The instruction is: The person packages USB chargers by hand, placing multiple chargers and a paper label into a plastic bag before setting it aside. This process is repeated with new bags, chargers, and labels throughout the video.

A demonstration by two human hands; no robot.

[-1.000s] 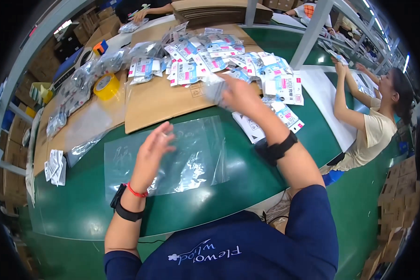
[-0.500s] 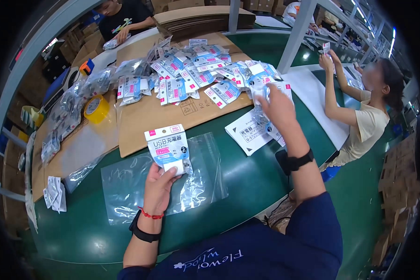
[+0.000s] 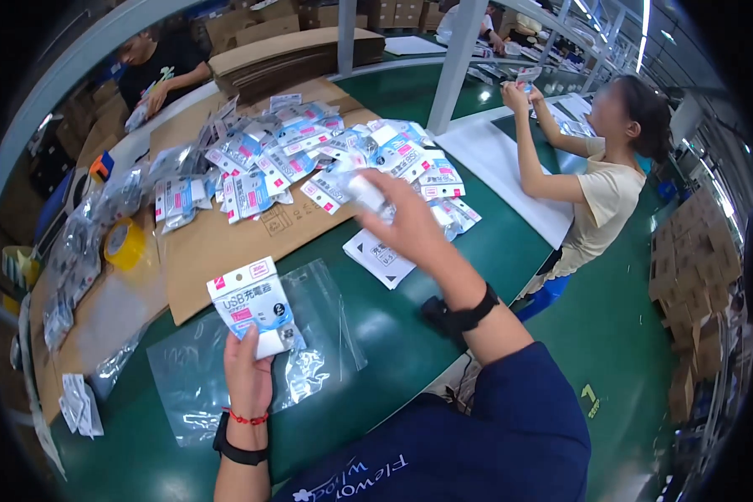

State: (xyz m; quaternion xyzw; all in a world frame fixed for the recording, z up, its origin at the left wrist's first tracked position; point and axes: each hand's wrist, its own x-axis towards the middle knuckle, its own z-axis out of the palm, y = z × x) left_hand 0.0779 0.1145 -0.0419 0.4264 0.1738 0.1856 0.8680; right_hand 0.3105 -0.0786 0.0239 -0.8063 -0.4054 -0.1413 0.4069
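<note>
My left hand point(image 3: 251, 368) pinches the lower part of a packaged charger point(image 3: 255, 301), a white and light-blue packet with a pink patch and a white block inside. It is held over a clear plastic bag point(image 3: 335, 335) that lies flat on the green table. At the near right side of the packet pile point(image 3: 259, 159), my right hand point(image 3: 406, 222) grips another packaged charger point(image 3: 361, 194), blurred by motion. Beneath that hand, a white printed sheet point(image 3: 379, 261) rests on the table, partly covered by packets.
Cardboard point(image 3: 226, 259) lies under the pile. To the left are a yellow tape roll point(image 3: 125, 243), more clear-bagged items point(image 3: 84, 259) and folded white papers point(image 3: 79, 406). A grey post point(image 3: 458, 71) rises behind. One co-worker point(image 3: 607, 184) sits at the right, another point(image 3: 155, 75) at the far left.
The view has swung to the right, shifting the scene leftward. My right hand has drawn a packaged charger away from the right end of the pile. My left hand keeps its packet.
</note>
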